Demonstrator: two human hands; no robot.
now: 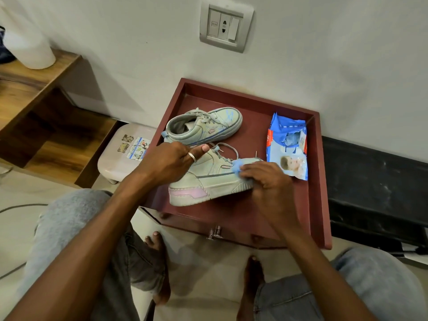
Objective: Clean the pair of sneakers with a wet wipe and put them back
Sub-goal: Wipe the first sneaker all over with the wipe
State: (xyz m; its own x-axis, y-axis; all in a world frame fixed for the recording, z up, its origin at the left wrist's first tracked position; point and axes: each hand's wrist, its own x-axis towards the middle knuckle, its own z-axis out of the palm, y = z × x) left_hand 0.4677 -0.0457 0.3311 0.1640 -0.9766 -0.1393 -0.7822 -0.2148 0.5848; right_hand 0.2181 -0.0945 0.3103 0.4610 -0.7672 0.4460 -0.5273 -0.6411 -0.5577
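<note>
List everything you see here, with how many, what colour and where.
far sneaker: one, pale grey-green, table's back
near sneaker: one, pale grey-green, table's front
wet wipe: one, blue, on near sneaker's toe end
wipes pack: one, blue, table's right side
table: one, dark red, rimmed top, by wall
stool: one, beige, left of table
wall socket: one, grey-white, above table
left hand: grips near sneaker's collar
right hand: holds wet wipe against it

Pale sneakers side by side
</note>
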